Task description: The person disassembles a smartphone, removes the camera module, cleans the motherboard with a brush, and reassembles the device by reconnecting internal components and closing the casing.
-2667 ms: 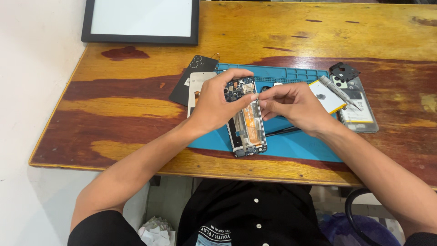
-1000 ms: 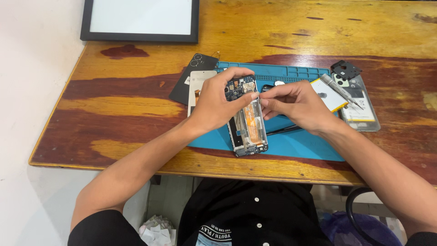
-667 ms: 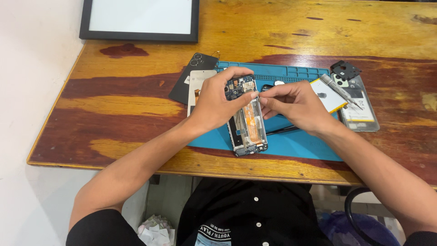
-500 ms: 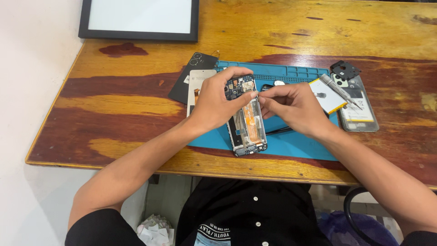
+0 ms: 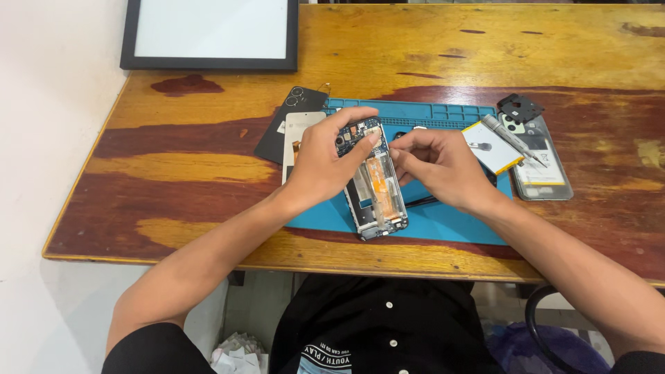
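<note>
Phone chassis, opened with its orange flex and circuit board showing, lies on the blue repair mat near the front edge of the stained wooden table; its long axis runs nearly front to back, leaning slightly left at the far end, with the camera end pointing away from the person. A black-framed white panel sits at the table's far left corner. A dark phone back cover lies just left of the mat, and a clear case with a grey tool across it rests to the right. A flat white-and-yellow battery pack lies between. The left hand grips the chassis's top end, fingers curled over it. The right hand is pinched narrow beside the board; whether it holds anything I cannot tell.
</note>
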